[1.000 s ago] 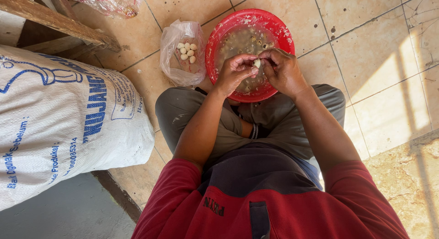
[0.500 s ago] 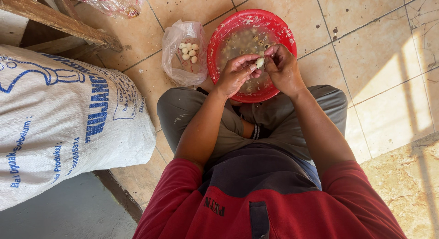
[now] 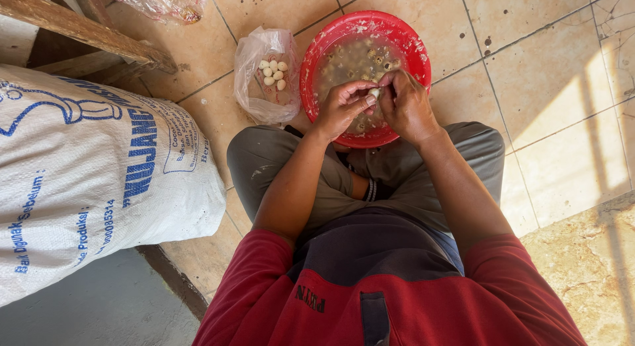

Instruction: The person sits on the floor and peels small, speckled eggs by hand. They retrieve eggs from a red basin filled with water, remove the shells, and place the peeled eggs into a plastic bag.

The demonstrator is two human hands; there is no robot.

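Left hand (image 3: 340, 108) & right hand (image 3: 405, 104) pinch one pale clove (image 3: 374, 93) between them over red basin (image 3: 317, 75). Few peeled pcs in plastic bag (image 3: 254, 55); I'd judge most left, basin's nearly full.

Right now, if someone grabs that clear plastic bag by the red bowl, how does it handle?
The clear plastic bag looks thin and crumpled, so probably floppy. It holds only a few small white pieces, so likely light; its mouth is open, so they could spill.
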